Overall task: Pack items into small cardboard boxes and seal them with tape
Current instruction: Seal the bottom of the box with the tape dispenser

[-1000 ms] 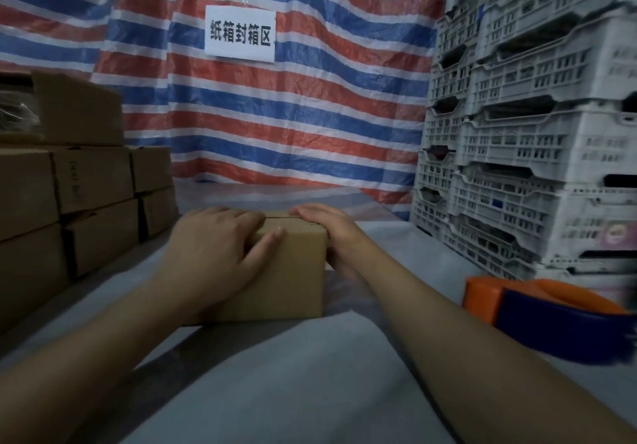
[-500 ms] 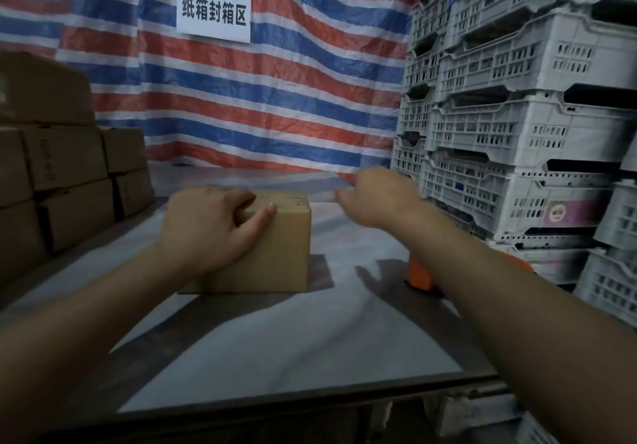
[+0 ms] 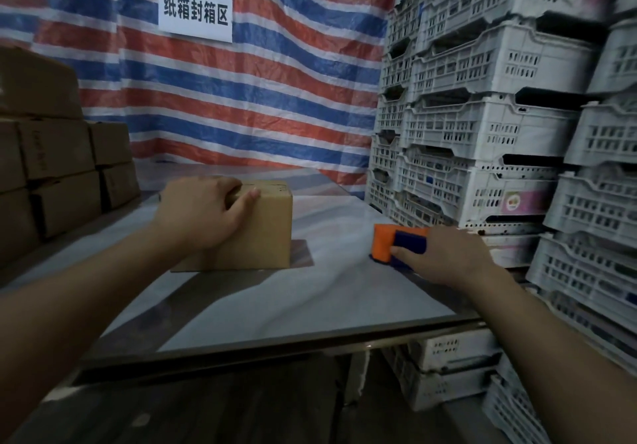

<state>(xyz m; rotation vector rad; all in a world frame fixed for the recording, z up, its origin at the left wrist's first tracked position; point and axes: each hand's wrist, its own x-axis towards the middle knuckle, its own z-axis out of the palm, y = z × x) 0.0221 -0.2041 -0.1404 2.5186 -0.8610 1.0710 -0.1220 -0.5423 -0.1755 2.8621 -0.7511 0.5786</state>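
Note:
A small brown cardboard box with its flaps closed sits on the grey table. My left hand lies over the box's top left corner, thumb along the top edge, fingers curled over the far side. To the right, an orange and blue tape dispenser rests on the table near the crates. My right hand grips it from the right, thumb on its near side; the hand hides most of it.
Stacked brown cartons fill the table's left side. White plastic crates are piled high along the right and under the table's right end. A striped tarp with a white sign hangs behind. The table's front edge is near me.
My right hand left the box, swung right and came down onto the tape dispenser. My left hand stayed on the box. The camera view shifted right and back.

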